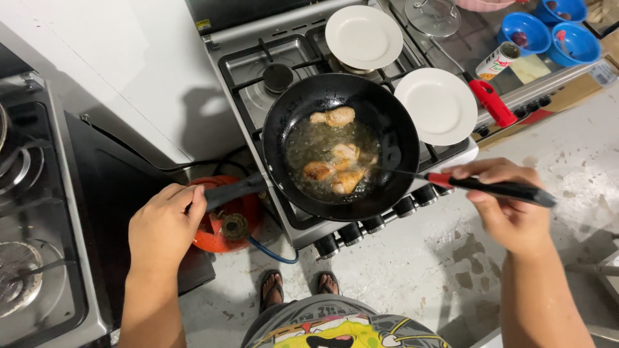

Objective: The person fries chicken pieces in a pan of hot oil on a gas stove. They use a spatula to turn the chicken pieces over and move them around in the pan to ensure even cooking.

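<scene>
Our left hand grips the pan handle, our right hand holds a utensil at three o'clock; careless prodding of the chicken could splash hot oil.

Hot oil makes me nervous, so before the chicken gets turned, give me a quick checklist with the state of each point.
1. Left hand grips the pan handle: ok.
2. Right hand holds the red-and-black utensil, tip reaching into the pan: ok.
3. Frying pan sits on the stove grate: ok.
4. Chicken pieces lie in the oil, four visible: ok.
5. Empty white plate beside the pan: ok.
6. Burner flame under the pan: cannot tell, hidden.
</scene>
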